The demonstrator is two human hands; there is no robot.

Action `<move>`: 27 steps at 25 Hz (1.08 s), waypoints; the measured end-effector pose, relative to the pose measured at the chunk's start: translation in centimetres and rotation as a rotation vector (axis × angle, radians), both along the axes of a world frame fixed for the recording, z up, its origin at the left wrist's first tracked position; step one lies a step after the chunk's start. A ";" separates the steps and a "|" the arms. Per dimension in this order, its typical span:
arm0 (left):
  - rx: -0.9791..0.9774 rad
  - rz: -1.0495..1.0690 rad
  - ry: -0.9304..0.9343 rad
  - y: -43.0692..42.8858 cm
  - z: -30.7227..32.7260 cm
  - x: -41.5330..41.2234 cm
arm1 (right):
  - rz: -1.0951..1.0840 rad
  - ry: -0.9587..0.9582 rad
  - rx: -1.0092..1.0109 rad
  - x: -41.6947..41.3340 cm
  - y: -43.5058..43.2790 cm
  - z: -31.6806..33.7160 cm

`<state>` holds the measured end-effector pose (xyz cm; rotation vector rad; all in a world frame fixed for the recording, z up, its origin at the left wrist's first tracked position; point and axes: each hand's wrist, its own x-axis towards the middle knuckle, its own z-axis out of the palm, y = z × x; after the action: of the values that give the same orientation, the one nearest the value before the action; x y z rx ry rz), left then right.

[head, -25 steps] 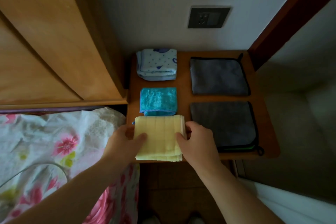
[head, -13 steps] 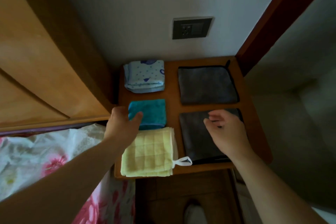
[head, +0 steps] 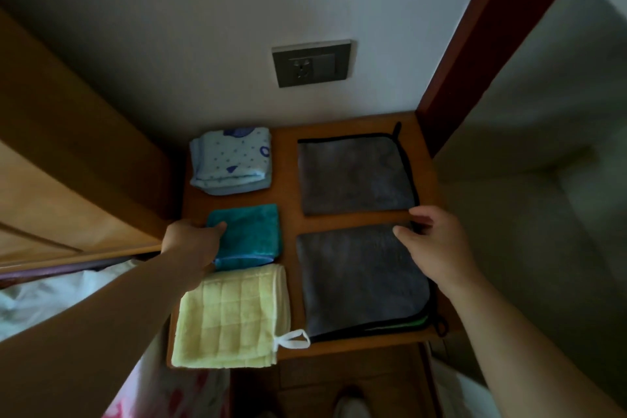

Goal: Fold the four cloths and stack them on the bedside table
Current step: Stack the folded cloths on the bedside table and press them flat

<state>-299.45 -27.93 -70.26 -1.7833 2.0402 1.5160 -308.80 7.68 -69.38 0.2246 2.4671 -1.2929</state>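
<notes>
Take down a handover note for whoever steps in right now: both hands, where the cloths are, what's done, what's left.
Hands: the left hand is at the left edge of the teal cloth, thumb on top; the right hand has its fingers curled at the far right corner of the near grey cloth. Grip unclear for both.
Cloths: all lie side by side on the bedside table: patterned blue cloth far left, teal in the middle, yellow cloth near left, far grey cloth far right.
Done: the left three look folded.
Left: stacking; nothing is stacked yet.
</notes>
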 end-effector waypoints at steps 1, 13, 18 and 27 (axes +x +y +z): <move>-0.013 0.032 0.002 0.1 0.0 -0.2 | 0.015 -0.006 0.008 -0.2 0.1 -0.2; -0.562 -0.508 0.128 8.3 5.2 -1.0 | 0.084 -0.005 0.099 -0.4 0.5 0.1; -0.321 -0.913 0.066 11.8 4.0 -2.4 | 0.094 0.011 0.056 -0.5 0.4 0.8; -0.216 -1.150 -0.150 10.8 2.4 -3.1 | 0.027 -0.065 -0.116 -0.1 1.3 1.1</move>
<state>-302.59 -17.16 -67.86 -0.4249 2.4438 0.7773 -308.91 8.99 -68.27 0.1996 2.3249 -1.3893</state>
